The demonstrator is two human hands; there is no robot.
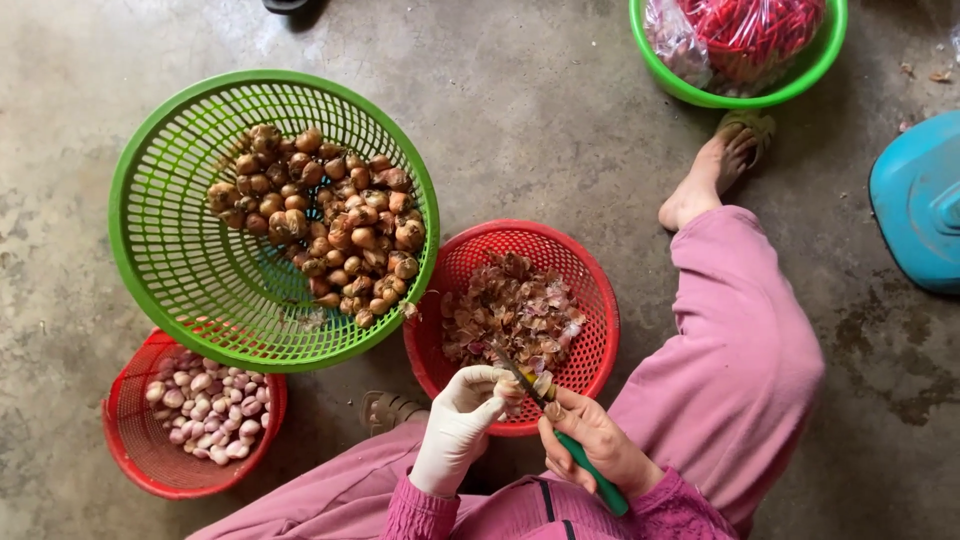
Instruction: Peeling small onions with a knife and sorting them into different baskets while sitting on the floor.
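Fingers of the gloved left hand (462, 420) pinch a small shallot (543, 384) over the red basket of peelings (600, 330); the bare right hand (592, 440) is closed around a green-handled knife (590, 472), blade at the bulb. Beside lie a green basket of unpeeled shallots (170, 250), a red basket of peeled ones (130, 440), and, farther off, a clear plastic bag (672, 35) beside red chillies in a second green basket (800, 75).
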